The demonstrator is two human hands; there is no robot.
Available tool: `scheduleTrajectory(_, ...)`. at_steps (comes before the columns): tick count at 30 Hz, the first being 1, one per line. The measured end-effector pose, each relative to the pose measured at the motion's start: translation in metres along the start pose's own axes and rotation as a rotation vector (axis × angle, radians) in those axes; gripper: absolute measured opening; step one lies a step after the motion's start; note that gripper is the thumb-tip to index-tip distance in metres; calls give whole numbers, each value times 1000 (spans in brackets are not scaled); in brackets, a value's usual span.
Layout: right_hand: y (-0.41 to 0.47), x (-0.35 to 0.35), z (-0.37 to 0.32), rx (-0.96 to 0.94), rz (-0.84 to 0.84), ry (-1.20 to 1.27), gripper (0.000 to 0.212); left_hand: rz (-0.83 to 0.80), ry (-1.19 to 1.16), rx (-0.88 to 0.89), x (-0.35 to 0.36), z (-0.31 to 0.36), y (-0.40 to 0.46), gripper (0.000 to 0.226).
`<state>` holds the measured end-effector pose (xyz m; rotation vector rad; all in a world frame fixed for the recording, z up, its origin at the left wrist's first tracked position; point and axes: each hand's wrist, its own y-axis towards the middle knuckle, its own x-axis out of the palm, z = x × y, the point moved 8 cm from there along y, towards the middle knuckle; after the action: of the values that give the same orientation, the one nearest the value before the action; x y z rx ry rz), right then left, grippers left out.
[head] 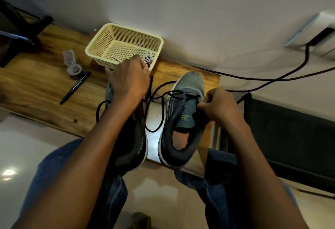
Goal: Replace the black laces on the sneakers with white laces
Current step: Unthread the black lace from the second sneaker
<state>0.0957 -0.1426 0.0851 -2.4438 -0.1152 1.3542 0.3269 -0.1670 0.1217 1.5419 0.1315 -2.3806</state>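
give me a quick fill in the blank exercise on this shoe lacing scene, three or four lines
1. The cream basket stands on the ____ tabletop.
2. The right hand pinches the right sneaker near its ____.
3. The lace trailing between the two sneakers is ____ in colour.
4. The pen lies to the ____ of the basket as the camera sees it.

Missing words: wooden; tongue; black; left

A single head-worn wide-angle camera looks steeply down and forward from above the seated person's lap, close over the wooden table (45, 87), with both forearms reaching in from the bottom edge. The wall fills the upper frame, bowed by the lens. No second view.
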Motion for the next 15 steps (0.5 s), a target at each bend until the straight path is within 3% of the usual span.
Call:
scheduleTrajectory(3, 1, -1, -10, -74, 48, -10, 8, -249, -83, 61, 29, 17, -20, 47)
scheduleTrajectory(8, 7, 15, -28, -226, 73, -171, 28, -710, -93, 262, 82, 46, -69, 75)
scheduleTrajectory(11, 7, 20, -31, -231, 96, -248, 28, -719, 14, 327, 96, 46, -83, 85)
scheduleTrajectory(15, 7, 20, -34, -223, 145, -269, 16, -655, -79, 260, 101, 51, -82, 67)
